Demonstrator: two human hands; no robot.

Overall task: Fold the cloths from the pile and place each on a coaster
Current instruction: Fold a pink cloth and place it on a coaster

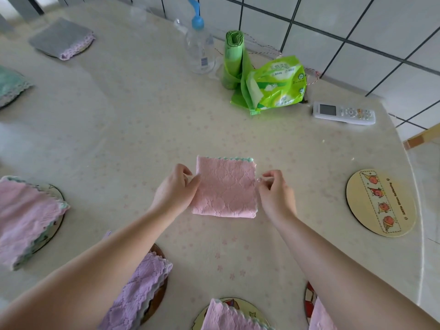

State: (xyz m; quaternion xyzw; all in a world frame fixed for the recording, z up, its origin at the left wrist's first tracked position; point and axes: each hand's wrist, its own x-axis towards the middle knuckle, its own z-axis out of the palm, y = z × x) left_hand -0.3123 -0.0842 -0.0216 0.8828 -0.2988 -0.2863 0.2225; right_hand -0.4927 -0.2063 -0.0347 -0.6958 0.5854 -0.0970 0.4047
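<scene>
A pink cloth (225,186), folded into a small square with a green scalloped edge at its far side, lies flat on the table in front of me. My left hand (177,186) pinches its left edge and my right hand (273,189) pinches its right edge. A bare round coaster (381,202) with a fruit picture lies to the right. Other coasters carry folded cloths: a pink cloth (26,217) at the left, a purple cloth (140,289) near my left arm, a pink cloth (226,315) at the bottom, a grey cloth (63,38) at far left.
A clear pump bottle (198,47), a green bag roll (233,58), a green tissue pack (276,84) and a white remote (344,113) stand along the tiled wall. A teal cloth (10,85) lies at the left edge. The table's rim (414,177) curves at the right.
</scene>
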